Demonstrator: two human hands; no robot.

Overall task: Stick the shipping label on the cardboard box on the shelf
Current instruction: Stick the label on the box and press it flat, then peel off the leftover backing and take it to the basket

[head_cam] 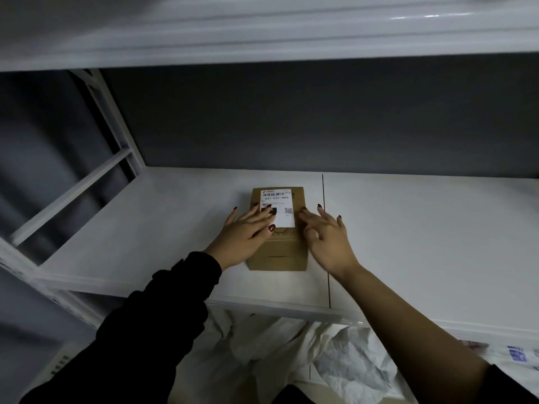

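Everything's seen from one head-worn wide-angle camera, aimed forward and down, close over the white metal shelf [140, 234].

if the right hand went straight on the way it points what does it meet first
Likely the cardboard box: the right hand sits at its right edge, fingers aimed forward and slightly left, toward the shipping label. Depth is unclear.
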